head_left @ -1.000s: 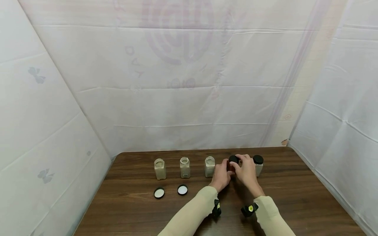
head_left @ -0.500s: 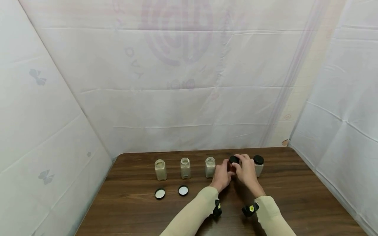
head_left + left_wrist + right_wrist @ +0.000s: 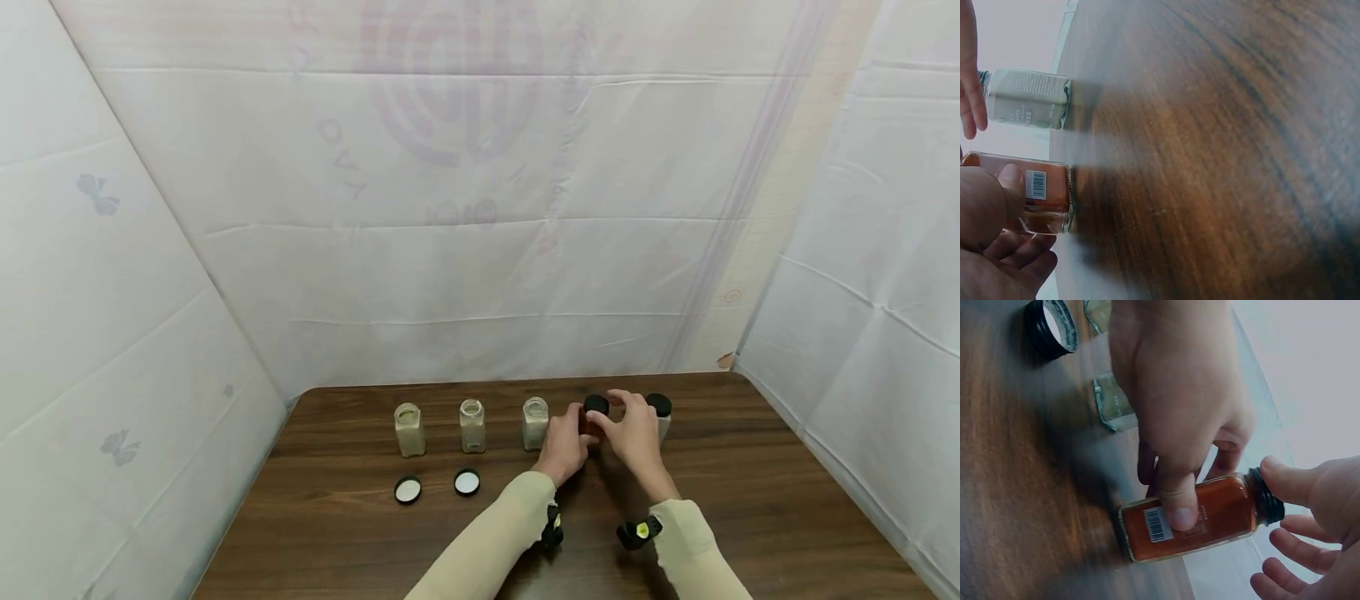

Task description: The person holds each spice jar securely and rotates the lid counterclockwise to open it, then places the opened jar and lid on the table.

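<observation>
The left hand (image 3: 564,446) holds the red jar (image 3: 1222,512) around its glass body; this grip is clamped on the jar, with the thumb laid flat on the side, close to a white barcode label (image 3: 1159,524). The red jar is upright in the back part of the worktop (image 3: 337,525), right of the middle, and its content is orange-red. Whether its base touches the worktop, I cannot tell with certainty. A black cap (image 3: 596,405) sits on its mouth. The right hand (image 3: 636,435) is at this cap: the thumb touches its side, while the other fingers are loosely bent and stand apart from the thumb, so this grip is apart.

Just beside the right hand, on its outer side, there is a capped jar (image 3: 664,427), which the hand partly covers. To the left of the left hand, three jars with uncovered mouths stand upright in one row: the nearest open jar (image 3: 535,427), the middle open jar (image 3: 472,429) and the leftmost open jar (image 3: 409,435), all with pale content. A loose lid (image 3: 467,482) lies in front of the middle one, and another lid (image 3: 407,490) in front of the leftmost one, both showing their white inner side upward. Behind the worktop hangs a white cloth (image 3: 450,275) with faint prints
</observation>
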{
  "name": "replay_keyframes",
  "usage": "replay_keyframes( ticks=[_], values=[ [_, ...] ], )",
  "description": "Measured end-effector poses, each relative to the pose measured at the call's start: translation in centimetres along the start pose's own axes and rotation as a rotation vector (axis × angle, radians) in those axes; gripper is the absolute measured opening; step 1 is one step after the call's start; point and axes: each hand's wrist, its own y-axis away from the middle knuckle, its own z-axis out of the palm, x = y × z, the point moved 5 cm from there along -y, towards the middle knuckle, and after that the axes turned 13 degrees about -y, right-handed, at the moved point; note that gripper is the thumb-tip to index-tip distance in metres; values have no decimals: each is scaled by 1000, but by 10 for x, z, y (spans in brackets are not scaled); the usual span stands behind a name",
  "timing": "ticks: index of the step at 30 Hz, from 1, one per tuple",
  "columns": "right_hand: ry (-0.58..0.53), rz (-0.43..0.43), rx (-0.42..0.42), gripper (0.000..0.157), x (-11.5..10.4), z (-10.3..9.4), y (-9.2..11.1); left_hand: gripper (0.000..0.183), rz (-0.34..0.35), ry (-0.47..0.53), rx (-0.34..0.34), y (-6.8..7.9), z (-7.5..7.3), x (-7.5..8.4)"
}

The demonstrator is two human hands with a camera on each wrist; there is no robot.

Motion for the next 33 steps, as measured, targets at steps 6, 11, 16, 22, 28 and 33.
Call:
replay_keyframes(
  ticks=[6, 11, 16, 22, 28, 33],
  values=[
    [-15, 42, 43, 44, 4, 3, 2, 41, 8, -26, 17, -1, 0, -1],
    [-25, 44, 54, 41, 6, 4, 3, 41, 17, -37, 24, -1, 0, -1],
    [-28, 39, 53, 41, 7, 5, 2, 41, 21, -34, 31, -1, 0, -1],
    [-10, -1, -6, 41, 6, 8, 1, 39, 17, -22, 22, -1, -1, 0],
    [11, -1, -78, 41, 5, 11, -1, 39, 17, -23, 18, 0, -2, 1],
    [23, -1, -92, 41, 4, 11, -2, 38, 19, -25, 21, 0, -2, 1]
  ],
)
